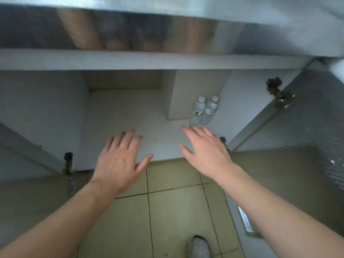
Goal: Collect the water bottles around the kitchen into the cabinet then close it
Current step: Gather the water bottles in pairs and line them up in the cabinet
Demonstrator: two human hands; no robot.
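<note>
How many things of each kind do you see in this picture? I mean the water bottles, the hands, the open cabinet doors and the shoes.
water bottles: 2, standing side by side in the cabinet
hands: 2, left hand and right hand, both holding nothing
open cabinet doors: 2, left door, right door
shoe: 1
Total: 7

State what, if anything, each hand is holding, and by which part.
Nothing is held. The left hand and right hand are open, fingers spread, apart from the two water bottles standing in the cabinet.
</note>
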